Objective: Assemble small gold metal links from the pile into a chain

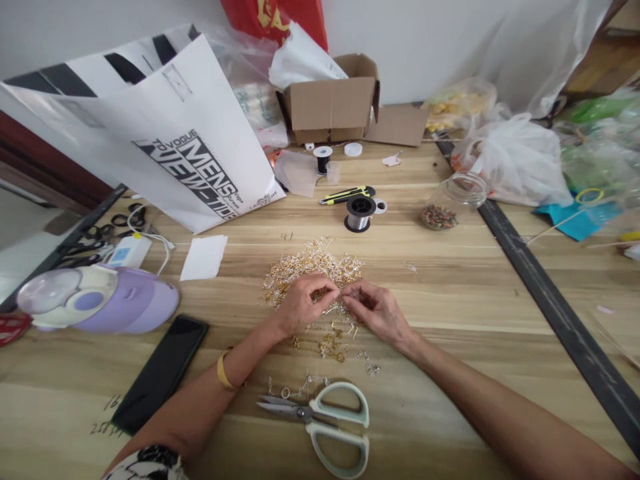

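My left hand (306, 303) and my right hand (379, 310) meet fingertip to fingertip over the near side of a pile of small gold and silver jewelry pieces (320, 260). Thumb and forefinger are pinched together on each hand. Whatever lies between the fingertips is too small to make out. Below the hands lie short gold chains (330, 348) and a small silver chain (369, 365). Closer to me, scissors with pale green handles (313, 417) lie with their blades pointing left, and another silver chain (305, 383) runs along above them.
Left are a black phone (160, 373), a purple-and-white bottle (125, 300), a white paper (204, 257) and a large paper bag (200, 147). Beyond the pile lie a wire spool (359, 217), a yellow-black utility knife (345, 195), a glass jar (453, 200) and a cardboard box (333, 105).
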`<state>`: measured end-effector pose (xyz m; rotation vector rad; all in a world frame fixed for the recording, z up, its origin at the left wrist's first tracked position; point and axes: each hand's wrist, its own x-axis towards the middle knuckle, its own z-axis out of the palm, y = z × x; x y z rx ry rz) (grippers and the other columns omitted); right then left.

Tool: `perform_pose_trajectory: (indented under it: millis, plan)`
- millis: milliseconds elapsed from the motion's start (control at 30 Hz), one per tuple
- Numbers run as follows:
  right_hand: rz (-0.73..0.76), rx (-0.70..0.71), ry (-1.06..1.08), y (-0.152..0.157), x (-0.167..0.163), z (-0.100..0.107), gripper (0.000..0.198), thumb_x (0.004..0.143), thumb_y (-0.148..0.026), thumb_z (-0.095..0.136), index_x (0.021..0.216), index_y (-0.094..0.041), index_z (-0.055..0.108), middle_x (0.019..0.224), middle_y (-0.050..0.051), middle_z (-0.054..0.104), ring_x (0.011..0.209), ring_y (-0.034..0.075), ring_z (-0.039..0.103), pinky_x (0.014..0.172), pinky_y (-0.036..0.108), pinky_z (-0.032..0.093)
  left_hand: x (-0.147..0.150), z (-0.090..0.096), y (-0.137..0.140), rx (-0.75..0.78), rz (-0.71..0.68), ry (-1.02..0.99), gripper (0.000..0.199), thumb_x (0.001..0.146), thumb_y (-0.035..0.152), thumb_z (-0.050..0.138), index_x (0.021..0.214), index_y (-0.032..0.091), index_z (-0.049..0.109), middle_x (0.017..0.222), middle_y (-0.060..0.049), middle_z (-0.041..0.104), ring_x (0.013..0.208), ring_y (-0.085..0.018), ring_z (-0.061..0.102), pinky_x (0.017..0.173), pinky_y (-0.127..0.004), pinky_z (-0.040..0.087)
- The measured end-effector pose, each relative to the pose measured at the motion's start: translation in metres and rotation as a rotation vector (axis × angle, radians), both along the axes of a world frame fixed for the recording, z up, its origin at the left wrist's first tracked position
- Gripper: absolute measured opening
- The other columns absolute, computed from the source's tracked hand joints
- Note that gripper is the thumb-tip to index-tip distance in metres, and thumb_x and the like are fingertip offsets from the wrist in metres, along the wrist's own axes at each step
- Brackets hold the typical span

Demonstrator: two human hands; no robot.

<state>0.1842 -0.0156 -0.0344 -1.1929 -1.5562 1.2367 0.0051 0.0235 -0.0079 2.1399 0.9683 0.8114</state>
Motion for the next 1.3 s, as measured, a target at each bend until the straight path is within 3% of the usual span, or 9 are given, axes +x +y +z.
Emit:
perform_pose_trajectory:
  millis: [333,567,800,1067,1300]
  plan:
    - [0.036,0.018,0.011,0.000,-0.001,-0.003,0.020,0.083,-0.034,0.059,0.088,-0.015,0.059,0.060,-0.003,0.049,0.051,0.009,0.041,0.047,0.021,0.033,-0.003,0.003,0.000,-0.107,0.019,-0.068,0.014,0.083,0.020,0.057,0.072,0.015,0.063,0.073,-0.002,0.065,0.071,-0.013,0.060,0.072,-0.024,0.046]
    - [0.036,0.167,-0.068,0.002,0.006,0.006,0.038,0.093,-0.041,0.043,0.068,-0.015,0.057,0.066,0.002,0.049,0.063,0.012,0.045,0.058,0.026,0.038,-0.003,0.006,0.000,-0.134,-0.024,-0.082,0.015,0.083,0.020,0.055,0.071,0.015,0.062,0.071,-0.002,0.065,0.068,-0.013,0.059,0.070,-0.025,0.046]
    - [-0.009,0.048,0.051,0.001,0.002,0.003,0.024,0.085,-0.039,0.057,0.084,-0.015,0.062,0.063,-0.001,0.051,0.053,0.010,0.043,0.047,0.022,0.034,-0.003,0.004,0.001,-0.100,-0.043,-0.052,0.015,0.083,0.021,0.057,0.070,0.015,0.062,0.069,-0.002,0.064,0.067,-0.012,0.058,0.069,-0.025,0.045]
    - [-0.016,0.034,0.037,0.000,0.002,-0.004,0.020,0.085,-0.035,0.058,0.082,-0.016,0.063,0.057,-0.002,0.048,0.050,0.010,0.041,0.044,0.021,0.032,-0.002,0.000,0.001,-0.070,-0.033,-0.050,0.015,0.083,0.022,0.058,0.072,0.015,0.065,0.070,-0.003,0.066,0.068,-0.013,0.059,0.070,-0.027,0.046]
    - [-0.043,-0.010,0.111,-0.001,0.001,-0.002,0.021,0.086,-0.036,0.056,0.082,-0.016,0.059,0.055,-0.004,0.044,0.046,0.008,0.035,0.042,0.021,0.028,-0.004,0.004,0.002,-0.177,0.000,-0.108,0.016,0.085,0.018,0.056,0.091,0.016,0.071,0.088,-0.006,0.072,0.083,-0.016,0.066,0.079,-0.029,0.050]
